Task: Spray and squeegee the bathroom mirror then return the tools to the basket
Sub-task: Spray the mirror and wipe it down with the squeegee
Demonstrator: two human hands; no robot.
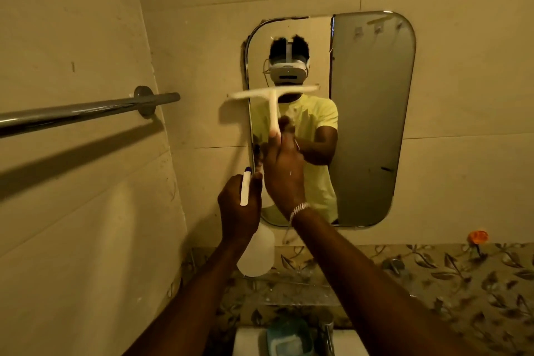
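Mirror [372, 124] mounted on the wall, towel rail [86, 111] to its left. Squeegee [273, 95] held before the mirror's left part by the right hand [284, 173]; spray bottle [255, 251] in the left hand [239, 205], just left and below. Sink [248, 341] beneath.

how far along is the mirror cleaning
Midway, apparently. In hand: the right hand holds the squeegee up at the mirror; the left hand grips the spray bottle. Whether spraying is done can't be told. Left: wiping, then returning both tools; no basket shows.

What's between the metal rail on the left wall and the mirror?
In the head view, mostly bare tiled wall lies between the rail and the mirror. Only the squeegee blade's left tip, raised in the right hand, overhangs that stretch.
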